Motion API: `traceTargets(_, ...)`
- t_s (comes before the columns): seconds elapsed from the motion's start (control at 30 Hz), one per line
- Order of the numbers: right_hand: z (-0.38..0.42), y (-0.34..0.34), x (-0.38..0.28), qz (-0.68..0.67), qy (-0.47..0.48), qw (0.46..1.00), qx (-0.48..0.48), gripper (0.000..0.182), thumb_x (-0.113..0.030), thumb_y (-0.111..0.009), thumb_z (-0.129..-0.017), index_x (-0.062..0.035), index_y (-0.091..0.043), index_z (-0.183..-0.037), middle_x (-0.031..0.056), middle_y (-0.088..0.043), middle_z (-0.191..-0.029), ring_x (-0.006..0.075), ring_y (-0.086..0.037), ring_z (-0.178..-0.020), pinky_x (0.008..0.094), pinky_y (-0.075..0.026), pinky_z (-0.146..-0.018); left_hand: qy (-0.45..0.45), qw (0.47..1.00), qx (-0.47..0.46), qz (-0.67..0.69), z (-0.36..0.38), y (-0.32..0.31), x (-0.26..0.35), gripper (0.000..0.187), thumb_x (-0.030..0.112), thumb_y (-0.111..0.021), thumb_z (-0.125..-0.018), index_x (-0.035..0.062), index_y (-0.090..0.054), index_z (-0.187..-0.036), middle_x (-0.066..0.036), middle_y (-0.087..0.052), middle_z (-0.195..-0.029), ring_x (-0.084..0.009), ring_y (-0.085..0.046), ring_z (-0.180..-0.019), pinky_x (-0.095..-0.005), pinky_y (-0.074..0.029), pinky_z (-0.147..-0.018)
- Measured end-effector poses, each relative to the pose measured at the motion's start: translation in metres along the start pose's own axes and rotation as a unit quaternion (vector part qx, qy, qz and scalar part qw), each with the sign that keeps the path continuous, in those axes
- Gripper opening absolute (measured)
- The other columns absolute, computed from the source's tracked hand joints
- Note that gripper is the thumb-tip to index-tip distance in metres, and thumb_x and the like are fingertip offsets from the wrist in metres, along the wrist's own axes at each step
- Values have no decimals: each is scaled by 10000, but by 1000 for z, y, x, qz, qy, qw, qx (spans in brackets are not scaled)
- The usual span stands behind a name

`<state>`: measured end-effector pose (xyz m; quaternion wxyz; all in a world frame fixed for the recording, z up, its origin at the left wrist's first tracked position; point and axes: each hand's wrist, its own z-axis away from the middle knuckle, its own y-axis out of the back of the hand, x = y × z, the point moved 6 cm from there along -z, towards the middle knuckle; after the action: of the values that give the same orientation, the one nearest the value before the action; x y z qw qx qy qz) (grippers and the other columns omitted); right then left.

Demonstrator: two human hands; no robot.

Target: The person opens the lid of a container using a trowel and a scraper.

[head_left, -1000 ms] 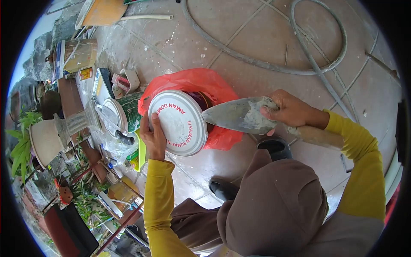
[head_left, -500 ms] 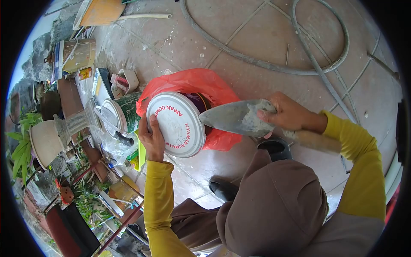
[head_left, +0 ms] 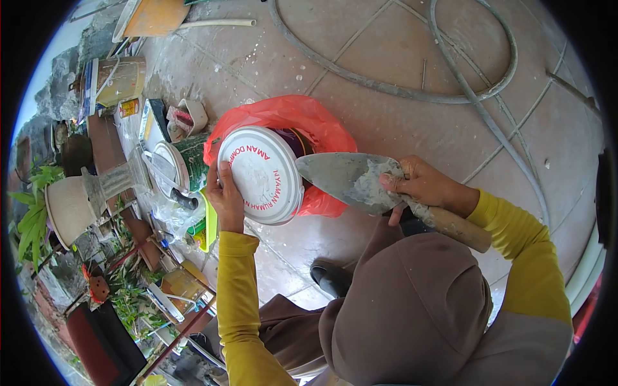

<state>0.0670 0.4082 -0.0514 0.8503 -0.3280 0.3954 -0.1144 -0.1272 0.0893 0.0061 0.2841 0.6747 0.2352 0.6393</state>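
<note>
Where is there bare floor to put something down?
Bare brown floor tiles show between the crumpled red plastic bag and the long looped grey hose, and inside the hose's loop. The picture's left is crowded around the dark-green round bucket and pale flared pedestal.

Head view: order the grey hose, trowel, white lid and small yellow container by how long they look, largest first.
1. Grey hose
2. Trowel, handle included
3. White lid
4. Small yellow container
By longest visible span; nearness to the camera may enlarge the trowel and lid.

The lid [head_left: 257,183] reads "AMAN DOMP…" and "NYAMAN RUMAH N…".
</note>
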Motion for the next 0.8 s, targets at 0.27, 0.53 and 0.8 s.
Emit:
traceTargets(0.27,12,2,-18,93,-42,995,-9,374,-286,-585,-1009,68,-621,-1124,101,-690,-887,157,-648,-566,295,-576,-541,19,999,29,15,16,3,-1,420,337,-544,-1035,-38,-645,-1194,-105,-689,-976,-134,-600,-856,-283,-506,-759)
traceTargets(0.53,-24,27,-83,379,-21,925,5,348,-282,-641,-938,40,-641,-808,99,-604,-629,138,-558,-465,322,-448,-470,-3,999,43,-12,14,5,-1,458,342,-568,-1018,-60,-635,-1227,-159,-695,-1030,-174,-624,-902,-313,-512,-798)
traceTargets(0.8,-8,19,-41,232,17,972,25,292,-233,-624,-945,56,-666,-934,62,-649,-727,147,-580,-546,319,-483,-532,20,996,72,-57,14,10,-28,525,377,-614,-971,-73,-627,-1240,-252,-675,-1088,-334,-624,-1051,-410,-467,-943)
